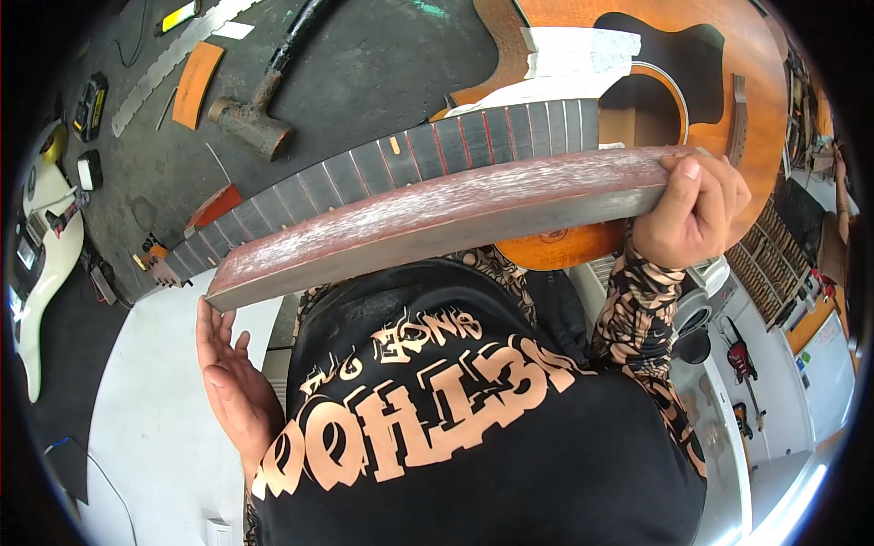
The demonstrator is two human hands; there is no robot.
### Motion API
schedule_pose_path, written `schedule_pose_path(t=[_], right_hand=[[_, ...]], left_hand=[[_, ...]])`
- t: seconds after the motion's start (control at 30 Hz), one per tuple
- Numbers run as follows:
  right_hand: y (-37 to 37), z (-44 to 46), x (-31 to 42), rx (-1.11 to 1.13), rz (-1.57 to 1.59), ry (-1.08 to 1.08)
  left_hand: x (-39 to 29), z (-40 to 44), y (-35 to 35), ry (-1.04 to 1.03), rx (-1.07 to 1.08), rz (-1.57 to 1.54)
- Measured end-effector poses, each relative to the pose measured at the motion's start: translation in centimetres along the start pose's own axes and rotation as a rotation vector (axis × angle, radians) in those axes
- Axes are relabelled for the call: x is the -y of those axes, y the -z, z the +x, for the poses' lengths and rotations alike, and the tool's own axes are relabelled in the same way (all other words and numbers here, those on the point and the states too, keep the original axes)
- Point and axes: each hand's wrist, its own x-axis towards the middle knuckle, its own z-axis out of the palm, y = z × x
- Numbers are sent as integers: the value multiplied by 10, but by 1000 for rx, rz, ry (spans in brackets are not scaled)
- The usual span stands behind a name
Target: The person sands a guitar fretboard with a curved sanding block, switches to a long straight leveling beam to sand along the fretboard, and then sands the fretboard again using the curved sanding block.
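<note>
A long sanding beam (437,238) is tilted up above the guitar neck, its reddish sandpaper face showing white dust. My right hand (689,211) is closed round the beam's right end. At the other end, my left hand (238,387) has its fingers stretched out, with fingertips at the beam's lower corner; the palm is bare. Behind the beam lies an acoustic guitar (760,55), its dark fretboard (364,173) partly hidden. White paper or tape (583,55) covers part of the body by the soundhole.
A hammer (250,123), an orange block (197,85) and a notched metal straightedge (150,91) lie on the dark bench. A red block (214,207) sits under the neck near the headstock. A white guitar body (50,291) is at far left. Shelving stands at right.
</note>
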Motion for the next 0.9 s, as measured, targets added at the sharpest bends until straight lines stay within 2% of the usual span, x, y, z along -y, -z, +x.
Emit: schedule_pose_path(t=[0.07,0.17,0.23,0.3,0.43,0.53,0.63,0.73,0.83,0.9], right_hand=[[-6,-6,13,43,-14,6],[-22,-14,63,99,12,-5],[-24,-16,70,121,29,-7],[-24,-15,64,114,26,42],[-2,4,7,72,-12,15],[-8,0,19,96,-25,35],[-30,-18,78,103,0,0],[-21,-15,66,137,17,27],[-5,2,20,83,-45,-16],[-4,2,19,86,-8,-48]], left_hand=[[3,1,7,15,-2,11],[13,8,23,51,-140,50],[19,17,35,157,-255,-13],[15,15,33,167,-240,3],[3,1,10,8,-6,51],[6,1,10,-25,23,55],[19,19,32,132,-264,46],[18,20,38,139,-215,28],[9,3,16,10,-30,49],[0,-1,7,-58,2,83]])
